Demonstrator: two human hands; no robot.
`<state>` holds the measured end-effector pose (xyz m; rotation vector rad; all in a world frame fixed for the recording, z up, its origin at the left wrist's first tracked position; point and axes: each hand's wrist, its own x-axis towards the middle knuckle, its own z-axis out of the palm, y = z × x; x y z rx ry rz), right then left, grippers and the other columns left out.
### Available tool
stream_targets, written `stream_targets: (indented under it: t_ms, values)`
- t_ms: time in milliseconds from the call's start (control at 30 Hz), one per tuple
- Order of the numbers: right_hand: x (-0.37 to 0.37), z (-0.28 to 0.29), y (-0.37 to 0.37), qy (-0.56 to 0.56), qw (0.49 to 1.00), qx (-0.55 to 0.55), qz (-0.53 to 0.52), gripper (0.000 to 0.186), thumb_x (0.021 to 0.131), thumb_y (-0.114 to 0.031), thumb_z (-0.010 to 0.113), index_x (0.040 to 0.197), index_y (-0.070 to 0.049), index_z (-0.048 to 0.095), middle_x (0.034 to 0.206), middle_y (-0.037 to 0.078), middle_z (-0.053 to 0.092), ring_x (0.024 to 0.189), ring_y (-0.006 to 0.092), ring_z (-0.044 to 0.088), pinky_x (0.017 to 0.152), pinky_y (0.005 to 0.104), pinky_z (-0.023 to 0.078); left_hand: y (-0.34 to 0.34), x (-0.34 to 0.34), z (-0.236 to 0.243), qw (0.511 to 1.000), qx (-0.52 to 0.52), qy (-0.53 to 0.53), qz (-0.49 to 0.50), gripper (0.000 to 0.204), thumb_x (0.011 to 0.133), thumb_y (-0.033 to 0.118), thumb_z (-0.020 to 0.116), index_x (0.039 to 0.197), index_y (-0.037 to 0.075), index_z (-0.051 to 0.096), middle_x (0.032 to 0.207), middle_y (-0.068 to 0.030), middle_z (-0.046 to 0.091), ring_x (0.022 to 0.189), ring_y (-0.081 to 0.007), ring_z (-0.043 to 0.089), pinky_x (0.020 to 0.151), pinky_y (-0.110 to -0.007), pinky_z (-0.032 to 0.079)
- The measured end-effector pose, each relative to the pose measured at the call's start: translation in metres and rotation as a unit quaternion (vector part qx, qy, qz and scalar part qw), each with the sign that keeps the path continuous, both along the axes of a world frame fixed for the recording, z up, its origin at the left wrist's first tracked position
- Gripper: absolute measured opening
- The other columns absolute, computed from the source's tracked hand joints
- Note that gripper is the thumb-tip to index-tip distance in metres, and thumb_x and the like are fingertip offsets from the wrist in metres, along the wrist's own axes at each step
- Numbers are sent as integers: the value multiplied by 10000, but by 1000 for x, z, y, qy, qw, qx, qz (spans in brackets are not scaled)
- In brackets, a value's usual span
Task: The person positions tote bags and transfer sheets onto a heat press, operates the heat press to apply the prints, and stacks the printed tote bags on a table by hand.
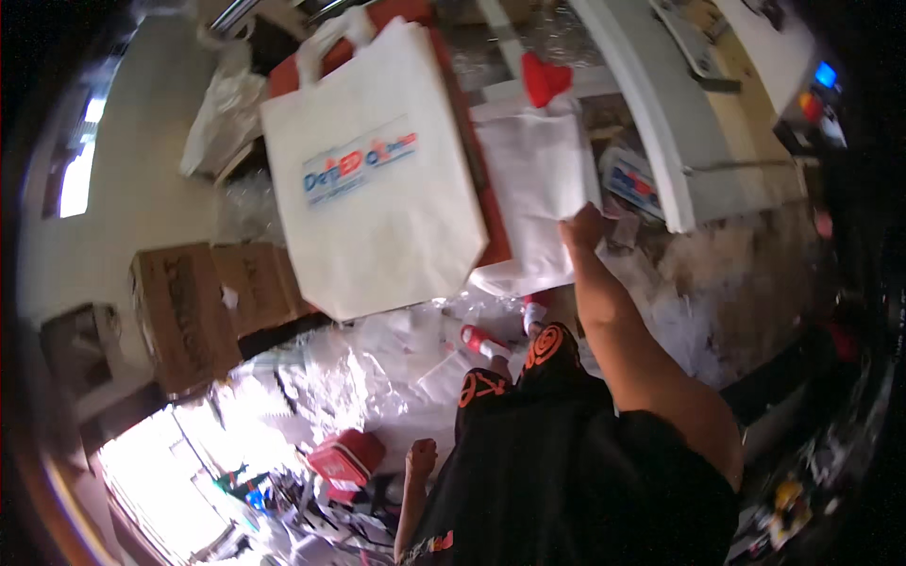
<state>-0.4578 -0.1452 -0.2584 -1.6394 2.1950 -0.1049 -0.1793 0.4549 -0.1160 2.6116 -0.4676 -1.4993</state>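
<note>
My right arm reaches forward, and my right hand point(583, 226) is closed on the right edge of a plain white bag point(533, 184). A bunched red piece point(545, 79), perhaps a handle or cloth, lies at the bag's far end. Just left of it, a large cream tote bag point(377, 226) with a printed logo and a loop handle lies over a red-brown surface point(495, 236). My left hand point(422, 457) hangs low by my side, its fingers curled into a fist with nothing visible in them.
Brown cardboard boxes point(189, 307) stand at the left. Crumpled clear plastic point(349, 387) covers much of the floor, near a red bag point(346, 459). A white-edged counter point(651, 123) runs along the right, beside a printed packet point(632, 179). My feet wear red slippers point(483, 338).
</note>
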Motion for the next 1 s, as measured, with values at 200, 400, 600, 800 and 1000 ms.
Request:
stream_targets:
  t_ms: [200, 400, 600, 800, 1000]
  values:
    - [-17, -31, 6, -87, 992, -90, 25, 433, 754, -197, 645, 1094, 40, 519, 1032, 278, 631, 968, 466, 618, 869, 496, 499, 46, -26, -31, 995, -73, -63, -7, 341, 882, 342, 624, 1018, 35, 681, 905, -167, 717, 855, -324, 699, 793, -429, 540]
    - [-38, 0, 10, -72, 994, -88, 6, 356, 789, -198, 649, 1057, 22, 567, 1027, 269, 649, 985, 443, 623, 882, 484, 494, 2, -31, -31, 985, -136, -49, 94, 299, 895, 326, 629, 1001, 51, 680, 967, -158, 719, 932, -338, 690, 843, -435, 528]
    - [-49, 58, 73, -313, 948, -66, -11, 380, 776, -192, 699, 1084, 10, 602, 943, 175, 676, 873, 283, 659, 806, 409, 505, -9, -13, -25, 975, -181, -15, 131, 350, 911, 327, 624, 1046, 8, 675, 947, -150, 723, 928, -266, 698, 819, -371, 535]
    - [-84, 172, 204, -451, 880, 131, -68, 330, 869, -177, 652, 1150, -11, 601, 1007, 87, 646, 879, 206, 610, 779, 366, 497, -92, -26, -13, 903, -246, 212, 281, 598, 897, 475, 656, 1291, 35, 561, 1225, -139, 618, 984, -242, 631, 817, -420, 527]
    - [-99, 215, 260, -348, 935, -32, 57, 527, 837, -98, 684, 1328, -8, 515, 1060, 80, 622, 873, 183, 601, 793, 340, 497, -151, -12, 21, 830, -374, 331, 249, 701, 899, 410, 676, 1437, 73, 377, 1155, -123, 610, 950, -210, 631, 847, -371, 525]
